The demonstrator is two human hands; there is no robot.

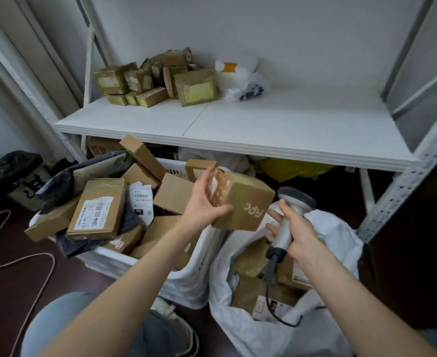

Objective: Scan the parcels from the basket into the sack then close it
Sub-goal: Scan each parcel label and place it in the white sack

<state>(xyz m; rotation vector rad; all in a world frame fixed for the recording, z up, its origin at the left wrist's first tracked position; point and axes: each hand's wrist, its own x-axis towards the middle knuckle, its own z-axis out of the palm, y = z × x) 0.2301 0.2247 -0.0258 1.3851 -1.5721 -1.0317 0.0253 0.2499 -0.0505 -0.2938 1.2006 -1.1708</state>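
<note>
My left hand [204,202] grips a brown cardboard parcel [245,202] with white printed letters, held in the air above the gap between basket and sack. Just right of it, my right hand [296,231] grips the handle of a white barcode scanner [293,204]; its dark head points toward the parcel and its cable trails down into the sack. The white plastic basket [199,274] at lower left is heaped with cardboard boxes and dark mailer bags. The white sack [240,328] stands open at lower right with several brown parcels inside.
A white metal shelf [238,124] runs across above the basket, with a pile of small brown boxes [158,78] and white bags [243,78] at its back. A black-lined bin [19,176] stands far left. Cords [32,279] lie on the dark floor.
</note>
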